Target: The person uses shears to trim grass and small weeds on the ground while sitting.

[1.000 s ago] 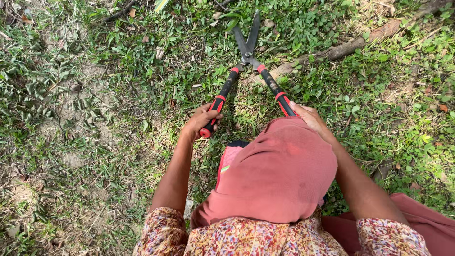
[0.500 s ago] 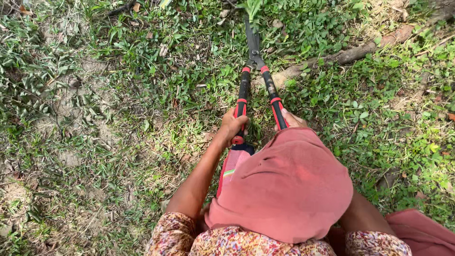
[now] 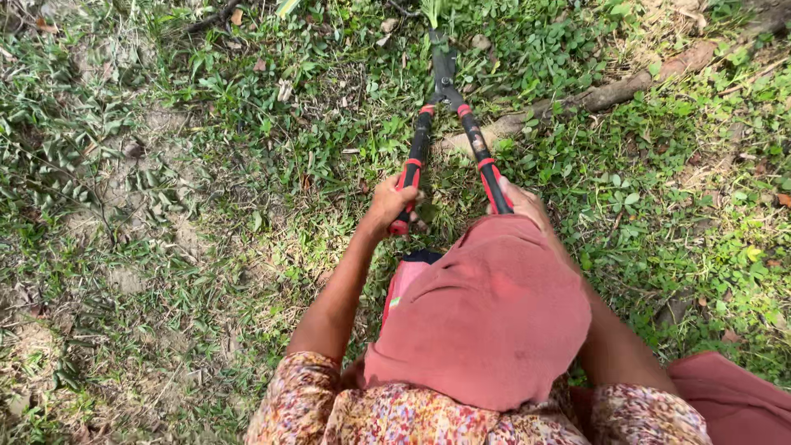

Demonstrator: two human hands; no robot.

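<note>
A: Now left hand [image 3: 392,204] is wrapped tight on one red grip, right hand [image 3: 517,200] on the other, part hidden by the pink cloth [image 3: 486,313].
B: Shears [image 3: 449,124]?
A: Handles came together since a second ago, blades nearly shut on a green shoot [image 3: 432,10] up top. Pointing away over grass [image 3: 206,165].
B: So mid-cut.
A: Looks it. Branch [image 3: 577,103] lies just right.
</note>
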